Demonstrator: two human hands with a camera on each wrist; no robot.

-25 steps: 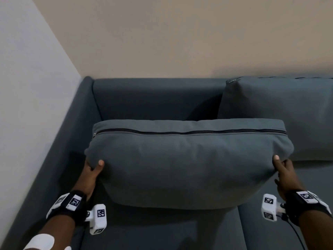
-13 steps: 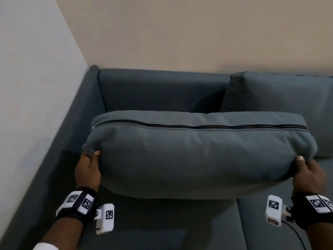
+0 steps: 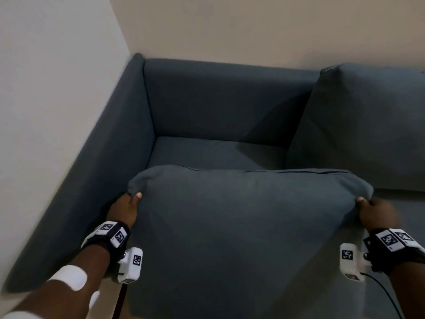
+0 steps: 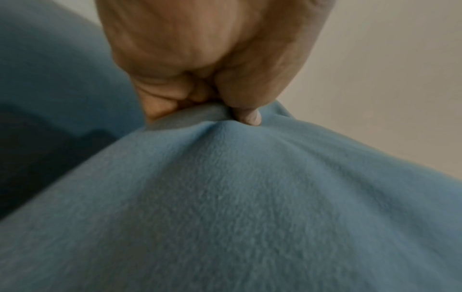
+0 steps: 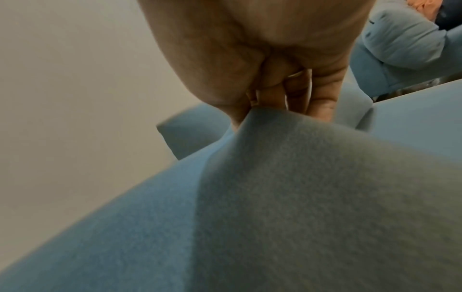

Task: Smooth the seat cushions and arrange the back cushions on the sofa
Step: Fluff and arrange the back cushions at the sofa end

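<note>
I hold a large blue-grey back cushion (image 3: 248, 231) in front of me over the sofa's seat (image 3: 213, 153). My left hand (image 3: 128, 208) grips its upper left corner, thumb on the front face. The left wrist view shows the fabric (image 4: 225, 197) bunched between my left hand's (image 4: 207, 106) thumb and curled fingers. At the upper right corner my right hand (image 3: 374, 212) pinches the cover. Cloth (image 5: 287, 197) is drawn up into my right hand (image 5: 275, 102) in the right wrist view. A second back cushion (image 3: 365, 125) leans on the backrest (image 3: 225, 100) at the right.
The sofa sits in a room corner, its left armrest (image 3: 110, 162) against a white wall (image 3: 53, 88) and a beige wall (image 3: 253, 28) behind. The left part of the backrest has no cushion in front of it. A cable (image 3: 386, 302) hangs from my right wrist device.
The cushion has come down and toward me, and its zip edge has tipped away. My view has shifted right and closer. Both hands keep their hold on the corners.
</note>
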